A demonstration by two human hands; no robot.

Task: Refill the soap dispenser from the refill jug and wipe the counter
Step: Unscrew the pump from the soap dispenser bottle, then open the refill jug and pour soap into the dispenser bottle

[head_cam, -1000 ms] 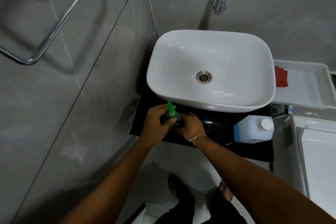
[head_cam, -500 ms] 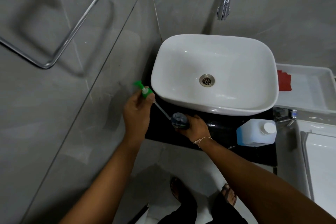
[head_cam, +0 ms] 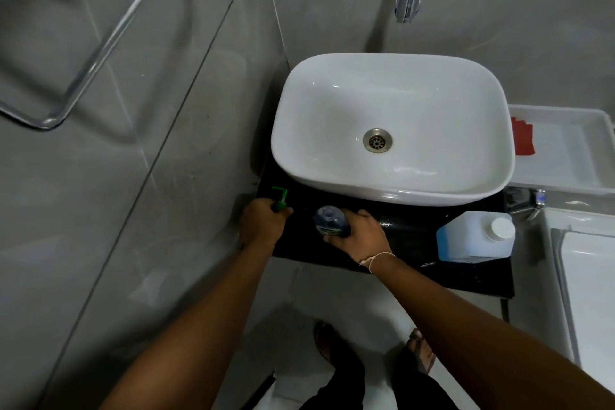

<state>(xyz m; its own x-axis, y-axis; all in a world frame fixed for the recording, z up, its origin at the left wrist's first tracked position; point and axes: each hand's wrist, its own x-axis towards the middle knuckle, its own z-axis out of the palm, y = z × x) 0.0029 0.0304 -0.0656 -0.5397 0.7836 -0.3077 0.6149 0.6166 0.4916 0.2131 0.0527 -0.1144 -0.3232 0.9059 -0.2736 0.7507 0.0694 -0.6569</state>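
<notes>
Left hand (head_cam: 263,226) grips green pump (head_cam: 279,198); bottle (head_cam: 331,221) seemingly translucent plastic.

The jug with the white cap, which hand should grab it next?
Probably the right hand. The refill jug stands on the counter to that hand's right, though it now grips the open dispenser bottle. The left hand is farther off, holding the green pump.

— Where did the single view sit?
— On the person's head, wide-angle, looking steeply down over both forearms at the white basin (head_cam: 392,130) and black counter (head_cam: 409,243).
— How near?
— Within arm's reach; the person's feet showed at the bottom edge.
</notes>
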